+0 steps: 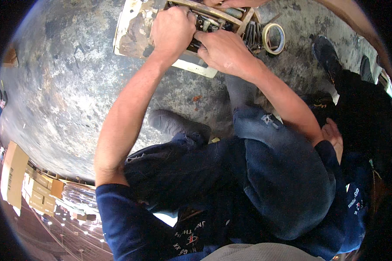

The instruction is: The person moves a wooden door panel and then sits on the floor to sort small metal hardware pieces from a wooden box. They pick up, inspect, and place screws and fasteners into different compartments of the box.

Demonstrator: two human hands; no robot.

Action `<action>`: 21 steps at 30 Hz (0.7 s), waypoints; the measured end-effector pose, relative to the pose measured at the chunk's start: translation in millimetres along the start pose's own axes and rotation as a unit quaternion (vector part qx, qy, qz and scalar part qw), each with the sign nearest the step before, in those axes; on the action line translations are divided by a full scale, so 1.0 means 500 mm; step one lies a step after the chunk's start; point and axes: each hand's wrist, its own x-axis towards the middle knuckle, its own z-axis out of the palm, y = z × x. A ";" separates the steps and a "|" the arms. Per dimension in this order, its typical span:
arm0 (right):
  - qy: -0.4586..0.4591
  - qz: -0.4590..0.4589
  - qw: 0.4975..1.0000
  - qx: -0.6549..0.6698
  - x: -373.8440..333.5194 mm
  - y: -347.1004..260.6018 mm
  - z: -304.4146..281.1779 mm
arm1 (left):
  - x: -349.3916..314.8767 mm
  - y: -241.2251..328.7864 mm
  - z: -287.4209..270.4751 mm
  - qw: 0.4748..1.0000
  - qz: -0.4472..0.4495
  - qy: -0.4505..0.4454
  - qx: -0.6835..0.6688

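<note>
A worn wooden box [133,32], split by thin slats, sits on the floor at the top and holds loose metal parts [210,22]. My left hand [172,32] reaches over its near side, fingers curled down among the parts; what they grip, if anything, is hidden. Close beside it, my right hand [226,50] reaches over the box's near edge. Its index finger stretches toward my left hand and its thumb stands apart below, with nothing visible between them. The other fingers of that hand are mostly hidden.
Another person's hand [237,3] is at the box's far edge. A tape roll [265,36] stands at the box's right, near several long metal pieces [251,37]. A dark shoe [326,53] is at the right; cardboard boxes [39,193] stack up at lower left.
</note>
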 end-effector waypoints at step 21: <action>0.066 -0.027 0.919 0.388 -0.071 0.047 -0.092 | -0.077 0.048 -0.172 0.872 -0.068 -0.111 -0.471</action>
